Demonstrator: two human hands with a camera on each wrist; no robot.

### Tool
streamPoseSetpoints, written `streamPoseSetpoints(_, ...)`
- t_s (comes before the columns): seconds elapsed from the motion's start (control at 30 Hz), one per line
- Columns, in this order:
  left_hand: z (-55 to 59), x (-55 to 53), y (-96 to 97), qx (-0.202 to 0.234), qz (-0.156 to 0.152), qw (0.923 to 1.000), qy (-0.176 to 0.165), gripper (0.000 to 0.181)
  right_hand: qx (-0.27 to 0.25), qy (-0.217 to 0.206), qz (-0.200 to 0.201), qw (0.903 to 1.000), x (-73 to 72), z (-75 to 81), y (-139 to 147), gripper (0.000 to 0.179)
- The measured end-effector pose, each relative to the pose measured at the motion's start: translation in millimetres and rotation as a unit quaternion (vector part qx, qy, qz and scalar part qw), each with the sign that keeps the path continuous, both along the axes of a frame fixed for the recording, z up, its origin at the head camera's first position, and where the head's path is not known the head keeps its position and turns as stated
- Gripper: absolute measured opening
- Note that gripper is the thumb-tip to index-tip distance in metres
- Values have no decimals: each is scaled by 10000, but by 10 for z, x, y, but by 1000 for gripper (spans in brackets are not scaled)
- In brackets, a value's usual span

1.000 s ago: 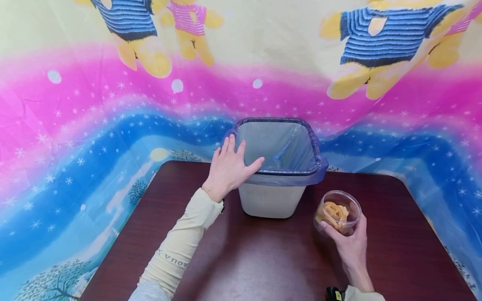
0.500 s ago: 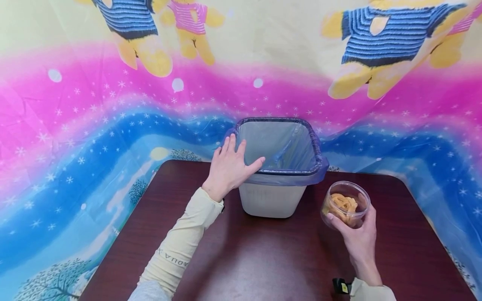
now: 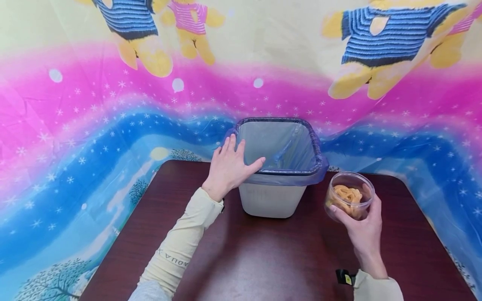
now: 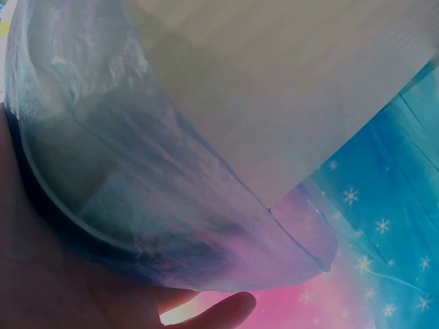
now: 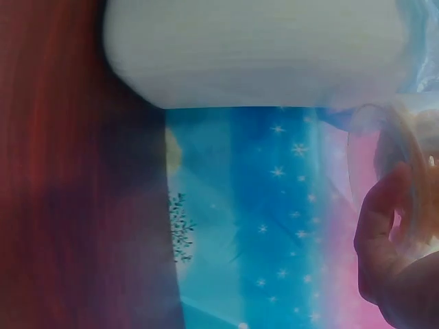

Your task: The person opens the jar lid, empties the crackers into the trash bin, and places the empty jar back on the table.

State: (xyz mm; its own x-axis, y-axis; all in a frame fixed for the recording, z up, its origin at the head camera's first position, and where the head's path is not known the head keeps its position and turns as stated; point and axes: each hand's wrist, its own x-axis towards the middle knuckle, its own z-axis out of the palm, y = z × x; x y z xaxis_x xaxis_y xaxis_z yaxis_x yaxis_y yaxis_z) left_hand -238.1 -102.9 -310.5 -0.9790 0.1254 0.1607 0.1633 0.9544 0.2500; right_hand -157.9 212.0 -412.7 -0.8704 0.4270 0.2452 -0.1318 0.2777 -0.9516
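Note:
My left hand point(image 3: 229, 169) lies on the near-left rim of a pale trash bin point(image 3: 273, 198), its fingers spread and straight. A translucent bluish bag point(image 3: 290, 179) lines the bin and folds over the rim. In the left wrist view the bag point(image 4: 158, 205) fills much of the picture, with part of the hand below it. To the bin's right, my right hand point(image 3: 363, 232) grips a clear round plastic jar point(image 3: 336, 213), thumb on the near side. Orange-tan curled pieces point(image 3: 348, 197) sit inside the lidless jar. The right wrist view shows only part of that jar point(image 5: 384, 140).
A dark reddish-brown table point(image 3: 263, 259) carries the bin near its far edge. Behind and around it hangs a printed cloth point(image 3: 211, 88) with bears and snowflakes.
My right hand has carried the jar to the right and farther from me, up to beside the bin's near-right corner. The left hand and the bin have stayed in place.

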Motion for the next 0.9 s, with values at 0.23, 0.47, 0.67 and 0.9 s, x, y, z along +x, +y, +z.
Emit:
streamPoseSetpoints(0.23,9,-3,6,71,19,9997,-221,90,-183,320,-13,9993,-52,177,37,94)
streamPoseSetpoints(0.47,17,2,4,38,22,9998,-182,90,487,239,16,9985,-108,386,77,98)
streamPoseSetpoints(0.67,15,-4,0,3,26,9998,-173,90,638,514,108,9966,-166,553,50,99)
streamPoseSetpoints(0.9,15,-12,1,-2,17,9998,-216,90,496,591,143,9969,-221,671,-5,97)
